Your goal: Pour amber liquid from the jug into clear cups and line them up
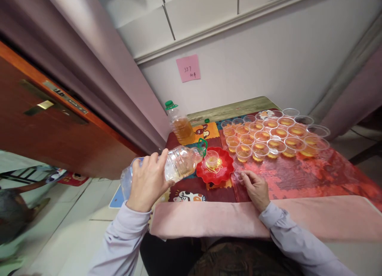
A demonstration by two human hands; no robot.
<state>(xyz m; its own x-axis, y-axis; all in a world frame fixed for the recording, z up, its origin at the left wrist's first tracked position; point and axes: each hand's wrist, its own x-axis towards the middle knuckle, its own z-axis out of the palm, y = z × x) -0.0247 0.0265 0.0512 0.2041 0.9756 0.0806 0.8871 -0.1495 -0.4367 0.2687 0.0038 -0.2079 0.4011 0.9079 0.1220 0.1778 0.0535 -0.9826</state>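
Note:
My left hand (149, 178) is wrapped round a large clear plastic bottle (182, 162) with a green handle ring at its neck. It lies tilted, its mouth at the edge of a small clear plastic cup (212, 159). The cup stands on a red scalloped plate (201, 174) and has some yellowish content at its bottom. To the right of the plate, my right hand (255, 188) rests low over the table covering with curled fingers. Thumb and forefinger come together, and I cannot make out whether anything is between them.
Several clear cups (276, 145) with yellow content stand in rows at right. Behind the plate is a green-capped bottle (182, 129) of amber liquid, with a loose green cap (207, 120) nearby. A pink cloth (205, 218) lines the front edge. A wooden door (59, 121) stands left; part of a person (14, 212) shows beyond.

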